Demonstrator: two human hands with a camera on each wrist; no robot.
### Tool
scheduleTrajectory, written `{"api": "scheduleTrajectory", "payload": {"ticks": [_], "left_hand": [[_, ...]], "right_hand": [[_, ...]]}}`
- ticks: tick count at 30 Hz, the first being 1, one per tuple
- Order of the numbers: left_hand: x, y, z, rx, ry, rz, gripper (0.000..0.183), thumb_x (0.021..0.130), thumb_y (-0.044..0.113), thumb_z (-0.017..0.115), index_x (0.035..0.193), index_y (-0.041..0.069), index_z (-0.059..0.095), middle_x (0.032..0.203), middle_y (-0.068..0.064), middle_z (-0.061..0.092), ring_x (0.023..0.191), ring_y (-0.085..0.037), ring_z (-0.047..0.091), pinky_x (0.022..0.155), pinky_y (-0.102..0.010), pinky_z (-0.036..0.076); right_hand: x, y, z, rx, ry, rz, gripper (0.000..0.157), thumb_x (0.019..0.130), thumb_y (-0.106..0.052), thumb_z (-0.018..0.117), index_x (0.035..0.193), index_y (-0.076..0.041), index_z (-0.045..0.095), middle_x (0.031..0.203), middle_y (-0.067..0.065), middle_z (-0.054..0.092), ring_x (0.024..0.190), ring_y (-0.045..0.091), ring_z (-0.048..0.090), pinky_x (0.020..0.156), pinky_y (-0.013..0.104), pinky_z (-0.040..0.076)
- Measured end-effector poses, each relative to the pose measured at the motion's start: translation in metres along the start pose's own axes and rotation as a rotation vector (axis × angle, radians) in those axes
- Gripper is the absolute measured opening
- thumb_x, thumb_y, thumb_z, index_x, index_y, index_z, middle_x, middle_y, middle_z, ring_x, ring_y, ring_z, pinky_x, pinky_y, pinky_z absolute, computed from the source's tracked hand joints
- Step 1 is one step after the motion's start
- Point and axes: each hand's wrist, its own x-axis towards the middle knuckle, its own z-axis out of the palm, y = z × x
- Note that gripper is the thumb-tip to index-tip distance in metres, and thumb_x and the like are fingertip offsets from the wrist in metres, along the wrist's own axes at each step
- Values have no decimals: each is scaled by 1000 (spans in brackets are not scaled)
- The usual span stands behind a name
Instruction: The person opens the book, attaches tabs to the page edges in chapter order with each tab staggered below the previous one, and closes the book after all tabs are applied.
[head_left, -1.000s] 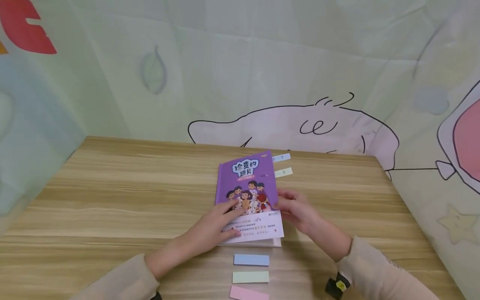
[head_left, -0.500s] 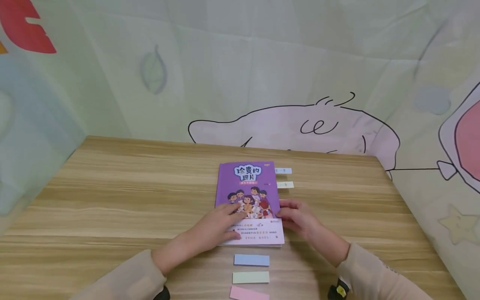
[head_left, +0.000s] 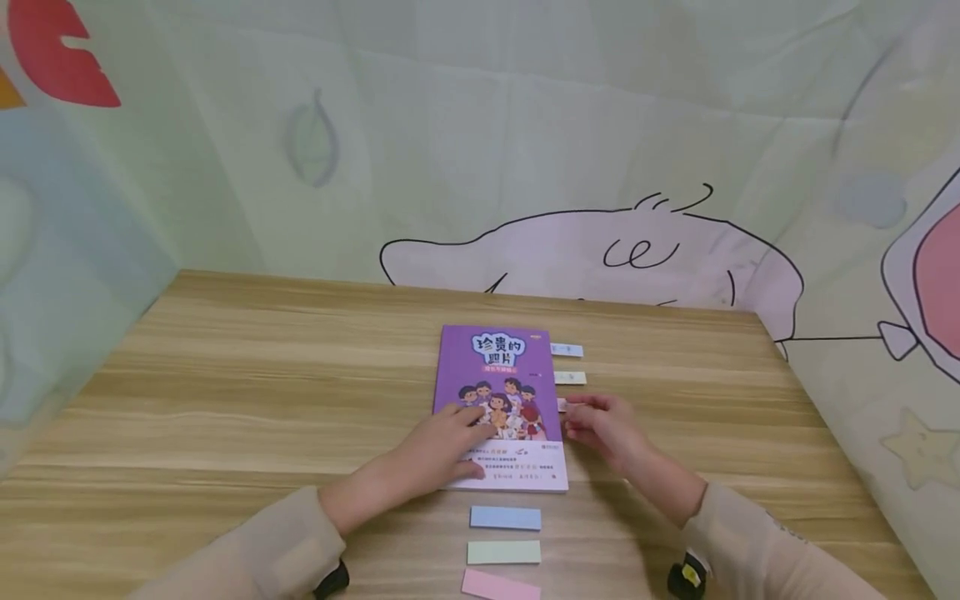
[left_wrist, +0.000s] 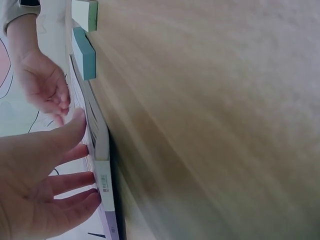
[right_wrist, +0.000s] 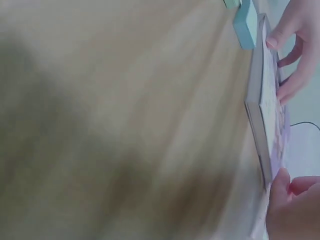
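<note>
A closed purple book point(head_left: 491, 408) with a white band across its lower cover lies on the table. My left hand point(head_left: 435, 446) rests on the lower left of the cover with its fingers spread. In the left wrist view, the left fingertips point(left_wrist: 90, 195) lie along the cover near the spine. A blue sticky tab point(head_left: 567, 350) and a pale green sticky tab point(head_left: 570, 378) stick out from the book's right edge. Below them, my right hand point(head_left: 611, 429) pinches a pink sticky tab point(head_left: 562, 405) at that edge. Most of this tab is hidden by the fingers.
In front of the book lie a blue pad of sticky notes point(head_left: 506, 518), a pale green pad point(head_left: 503, 552) and a pink pad point(head_left: 501, 584), one below another. A printed fabric backdrop point(head_left: 525, 150) rises behind the wooden table point(head_left: 262, 375).
The lifted cover and pages have come down, so the book now lies closed and flat. The right hand has shifted slightly off its right edge, and the pink tab shows there. The left hand stays on the cover.
</note>
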Motion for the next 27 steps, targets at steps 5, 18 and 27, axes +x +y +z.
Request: {"api": "scheduleTrajectory", "payload": {"ticks": [5, 18, 27], "left_hand": [[4, -3, 1, -25, -23, -11, 54, 77, 34, 73, 121, 5, 60, 123, -20, 55, 109, -35, 53, 89, -47, 47], [18, -20, -4, -129, -274, -107, 94, 75, 46, 71, 144, -2, 28, 149, -29, 10, 136, -46, 10, 109, -53, 18], [29, -19, -7, -3, -372, -133, 99, 73, 53, 71, 144, 0, 29, 149, -27, 16, 136, -45, 16, 108, -53, 22]], "right_hand": [[7, -10, 4, -513, -13, -387, 31, 87, -1, 59, 117, 4, 59, 102, 14, 62, 87, 21, 60, 75, 31, 54], [29, -8, 34, -1365, -458, -830, 95, 83, -54, 60, 144, 6, 20, 150, 27, 8, 138, 40, 8, 111, 45, 17], [34, -9, 38, -1382, -549, -742, 92, 84, -54, 59, 145, 4, 22, 151, 24, 12, 139, 37, 12, 111, 45, 18]]}}
